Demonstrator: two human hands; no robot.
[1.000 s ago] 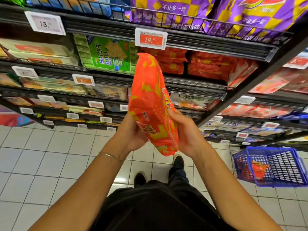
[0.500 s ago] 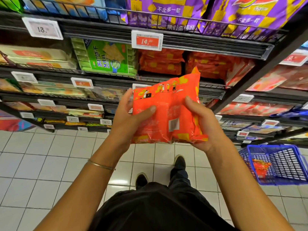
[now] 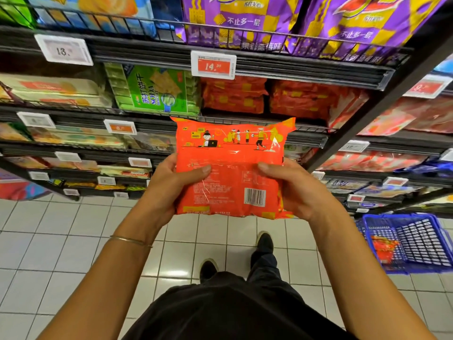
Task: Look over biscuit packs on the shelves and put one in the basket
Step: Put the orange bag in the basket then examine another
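An orange biscuit pack [image 3: 232, 165] is held flat in front of me, its back side with a barcode facing up. My left hand [image 3: 169, 185] grips its left edge with the thumb on top. My right hand [image 3: 296, 187] grips its right edge the same way. A blue plastic basket [image 3: 414, 241] stands on the tiled floor at the right, with an orange pack inside. More orange packs [image 3: 306, 101] lie stacked on the shelf just behind the held one.
Black wire shelves [image 3: 294, 69] run across the top and both sides, full of packs: purple bags [image 3: 269, 20] above, a green soda-biscuit pack [image 3: 157, 92] to the left. Price tags [image 3: 213, 63] hang on the shelf fronts. My shoes [image 3: 263, 241] stand on white tiles.
The pack has turned from standing on edge to lying flat with its back side up, and both hands have shifted to grip its two sides.
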